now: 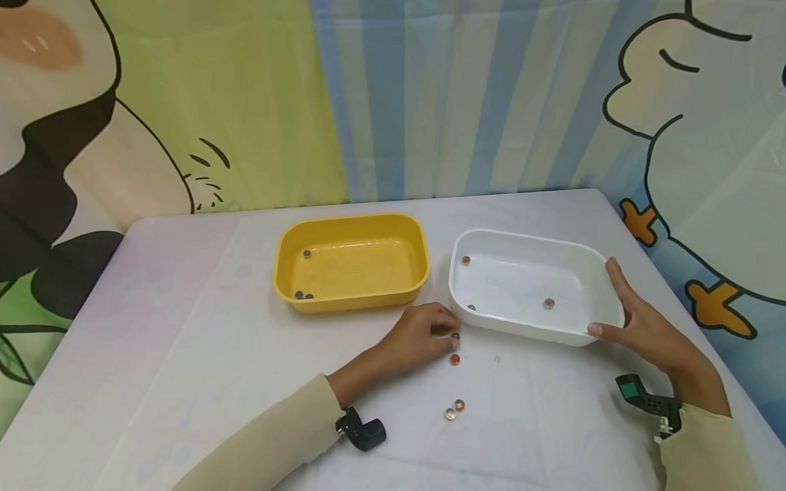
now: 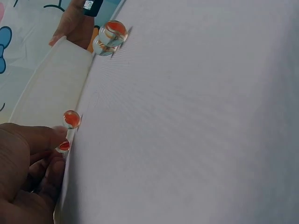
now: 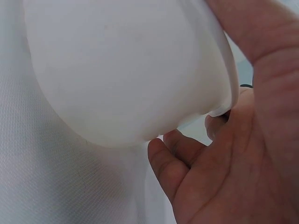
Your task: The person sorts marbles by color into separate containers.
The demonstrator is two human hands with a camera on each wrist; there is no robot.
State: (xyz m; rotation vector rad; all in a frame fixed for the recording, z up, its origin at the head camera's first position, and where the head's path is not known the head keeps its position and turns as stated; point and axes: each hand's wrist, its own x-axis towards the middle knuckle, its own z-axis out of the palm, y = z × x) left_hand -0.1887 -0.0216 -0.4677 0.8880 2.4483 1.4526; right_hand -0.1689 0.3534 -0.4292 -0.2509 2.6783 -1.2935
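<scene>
My left hand (image 1: 422, 333) pinches a red-tinted glass marble (image 2: 64, 146) between thumb and finger, just off the front left corner of the white basin (image 1: 526, 334). An orange marble (image 1: 455, 360) lies right beside those fingertips. On the right, my right hand (image 1: 650, 328) grips the basin's right end, thumb on the near rim and fingers round the far side; in the right wrist view the fingertips (image 3: 159, 154) lie against its outer wall. Inside the basin are a reddish marble (image 1: 466, 260), a second one (image 1: 549, 304) and a paler marble (image 1: 472, 307).
Left of the white basin stands a yellow basin (image 1: 345, 302) holding three dark marbles, one of them (image 1: 307, 254) towards the back. Nearer me on the white cloth lie an orange marble (image 1: 459, 405) and a pale marble (image 1: 450, 414) side by side. A printed curtain (image 1: 437, 95) hangs behind the table.
</scene>
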